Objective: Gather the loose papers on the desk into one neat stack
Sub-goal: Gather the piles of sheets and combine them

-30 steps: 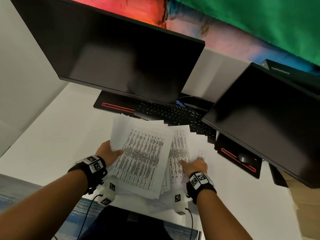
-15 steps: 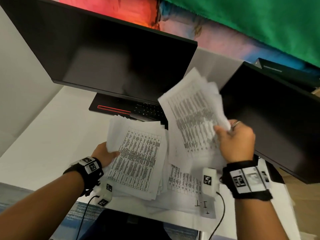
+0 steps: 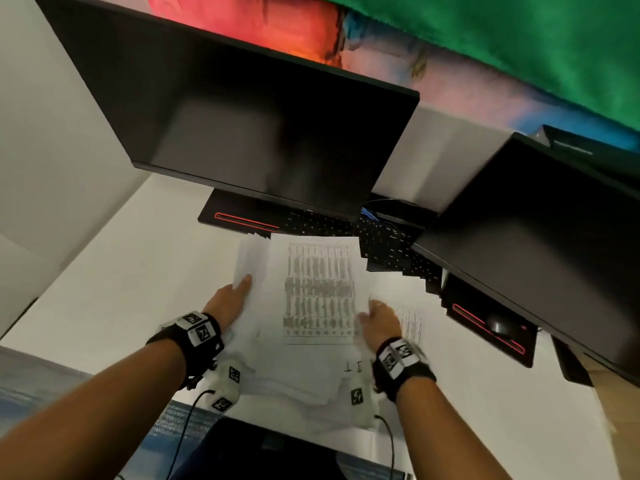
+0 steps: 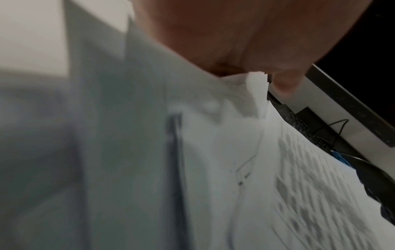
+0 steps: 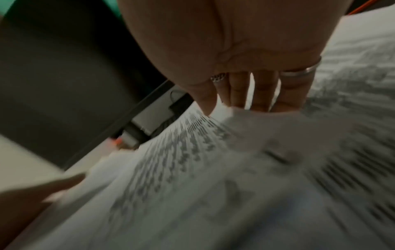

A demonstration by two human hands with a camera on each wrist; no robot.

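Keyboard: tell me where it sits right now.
In the head view the black keyboard lies under the two monitors, just beyond the paper pile's far edge, partly hidden.

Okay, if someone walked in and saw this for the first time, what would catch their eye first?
Probably the messy pile of printed papers in the middle of the white desk, with the left hand at its left edge and the right hand at its right. Next, the two big dark monitors looming over the desk, with a black keyboard partly tucked under the papers' far edge.
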